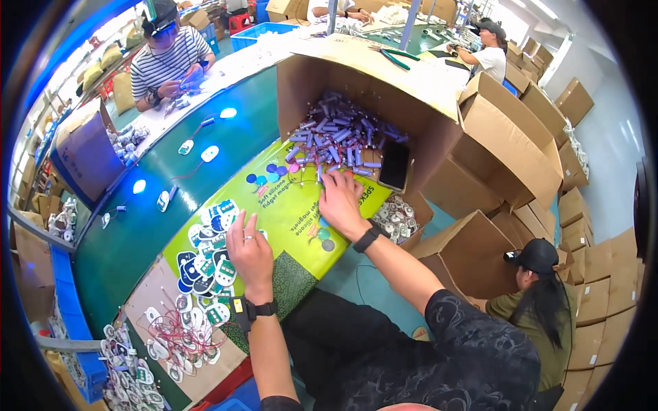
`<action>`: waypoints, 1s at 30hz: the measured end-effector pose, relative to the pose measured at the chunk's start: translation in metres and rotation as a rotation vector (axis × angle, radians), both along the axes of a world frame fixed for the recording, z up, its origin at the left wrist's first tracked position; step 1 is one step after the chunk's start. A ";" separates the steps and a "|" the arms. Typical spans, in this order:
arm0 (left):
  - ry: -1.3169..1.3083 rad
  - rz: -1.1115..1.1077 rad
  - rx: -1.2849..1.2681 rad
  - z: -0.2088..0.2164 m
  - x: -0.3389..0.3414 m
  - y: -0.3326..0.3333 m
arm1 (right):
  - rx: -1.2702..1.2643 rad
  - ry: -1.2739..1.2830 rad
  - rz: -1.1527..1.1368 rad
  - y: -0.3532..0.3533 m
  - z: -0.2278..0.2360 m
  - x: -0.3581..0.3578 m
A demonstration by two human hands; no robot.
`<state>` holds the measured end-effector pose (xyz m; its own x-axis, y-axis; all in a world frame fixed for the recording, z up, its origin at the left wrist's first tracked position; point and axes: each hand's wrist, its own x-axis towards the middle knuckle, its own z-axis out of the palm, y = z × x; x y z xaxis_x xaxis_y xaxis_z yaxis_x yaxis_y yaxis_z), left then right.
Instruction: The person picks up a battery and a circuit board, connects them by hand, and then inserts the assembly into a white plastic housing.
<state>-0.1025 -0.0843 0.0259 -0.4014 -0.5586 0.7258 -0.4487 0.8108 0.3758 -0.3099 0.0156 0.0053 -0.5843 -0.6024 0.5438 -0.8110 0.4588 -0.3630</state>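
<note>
My left hand (251,259), a ring on one finger, lies over a pile of flat oval white pieces (225,272) with green circuit boards. Its fingers are stretched and a little apart; the palm side is hidden. Farther right, my right hand (341,198) reaches to the near edge of a heap of purple cylindrical battery cells (336,133) with thin red wires. Those fingers are spread at the cells, and no cell shows clearly gripped. The heap spills from a cardboard box (297,85) lying on its side onto a yellow-green printed sheet (288,219).
A dark phone (394,166) leans at the box's right side. Wired white oval pieces (185,335) lie at the near left. Lit blue pieces (209,153) rest on the green belt (123,253). Co-workers (168,58) sit across and at the right (541,294), near open cartons (466,253).
</note>
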 end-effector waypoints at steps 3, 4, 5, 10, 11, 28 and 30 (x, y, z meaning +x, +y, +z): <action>0.023 -0.017 -0.018 -0.003 0.004 0.000 | -0.007 0.030 0.017 0.003 0.002 0.013; 0.025 -0.027 -0.032 -0.003 0.003 -0.001 | 0.014 0.000 0.055 0.008 0.003 0.021; 0.033 -0.020 -0.029 -0.004 0.002 -0.003 | 0.037 -0.029 0.094 0.012 0.004 0.028; 0.092 -0.015 0.015 -0.001 0.002 -0.003 | 0.083 -0.067 0.448 0.028 0.014 0.070; 0.099 -0.015 0.021 -0.003 0.005 -0.003 | 0.090 -0.071 0.454 0.028 0.016 0.076; 0.180 0.027 0.112 -0.009 0.007 -0.005 | 0.107 -0.341 0.308 0.027 0.020 0.052; 0.226 0.030 0.117 -0.007 0.007 -0.007 | 0.102 -0.277 0.330 0.010 0.024 0.051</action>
